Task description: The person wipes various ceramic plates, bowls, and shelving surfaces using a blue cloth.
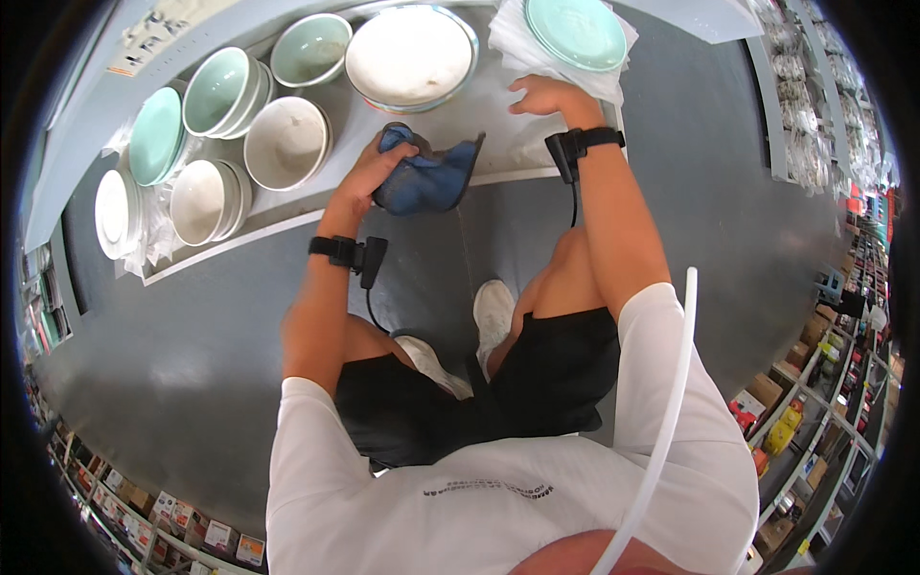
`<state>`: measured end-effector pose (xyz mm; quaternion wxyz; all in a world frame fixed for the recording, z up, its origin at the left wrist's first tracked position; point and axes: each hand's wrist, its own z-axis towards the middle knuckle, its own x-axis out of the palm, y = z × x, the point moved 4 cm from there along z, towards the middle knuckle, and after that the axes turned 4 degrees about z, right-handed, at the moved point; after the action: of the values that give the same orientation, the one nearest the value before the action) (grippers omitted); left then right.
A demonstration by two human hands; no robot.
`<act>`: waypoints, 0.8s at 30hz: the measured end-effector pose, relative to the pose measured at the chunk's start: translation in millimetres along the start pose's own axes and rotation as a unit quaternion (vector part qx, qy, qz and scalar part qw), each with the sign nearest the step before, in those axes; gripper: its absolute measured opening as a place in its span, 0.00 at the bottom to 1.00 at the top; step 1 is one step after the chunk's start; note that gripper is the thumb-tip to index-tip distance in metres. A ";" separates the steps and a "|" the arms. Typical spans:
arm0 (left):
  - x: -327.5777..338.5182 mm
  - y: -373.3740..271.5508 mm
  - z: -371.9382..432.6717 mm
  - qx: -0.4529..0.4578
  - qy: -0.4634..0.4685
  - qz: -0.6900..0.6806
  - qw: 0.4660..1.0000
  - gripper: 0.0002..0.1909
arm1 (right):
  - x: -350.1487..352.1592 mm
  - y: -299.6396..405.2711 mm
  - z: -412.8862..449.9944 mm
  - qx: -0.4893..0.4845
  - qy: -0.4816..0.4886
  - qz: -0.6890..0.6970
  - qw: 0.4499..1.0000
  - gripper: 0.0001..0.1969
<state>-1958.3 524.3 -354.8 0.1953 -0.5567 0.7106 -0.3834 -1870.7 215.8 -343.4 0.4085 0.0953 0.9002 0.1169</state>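
Note:
My left hand [375,169] grips a bunched blue cloth [424,180] with a dark edge, held over the front of a grey shelf [496,147]. My right hand [543,97] has its fingers apart and holds nothing. It hovers over the shelf just below a stack of pale green plates [578,32] resting on white wrapping [509,36]. Between the hands and the shelf's back stands a stack of large white dishes [411,57] with coloured rims; the top one has small dark specks. Left of the cloth is a stack of white bowls [285,144], stained inside.
More stacks fill the shelf's left side: green bowls [218,93], a single-looking green bowl [311,50], green plates [156,136], white bowls [203,201] and white plates [117,214]. Racks of boxed goods [798,424] curve along the right. Grey floor [194,345] lies below the shelf.

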 end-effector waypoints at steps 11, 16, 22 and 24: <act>28.5 47.5 -43.7 0.317 -0.227 0.551 0.738 0.33 | 14.7 -64.5 -37.4 0.244 -0.051 -0.115 0.962 0.50; 26.1 43.5 -40.4 0.288 -0.210 0.524 0.774 0.33 | 23.7 -67.5 -27.4 0.187 -0.007 0.034 0.982 0.22; 17.9 32.8 -35.1 0.222 -0.201 0.534 0.791 0.31 | -31.9 62.7 -54.0 -0.051 0.045 0.042 0.997 0.15; 19.5 31.0 -33.0 0.228 -0.174 0.539 0.792 0.33 | -44.2 94.7 -71.2 -0.142 0.040 0.055 0.987 0.14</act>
<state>-2007.3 519.4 -354.8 0.6115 -0.0804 0.7417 -0.2637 -1888.7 284.9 -239.1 0.3745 0.0811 0.8833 0.2700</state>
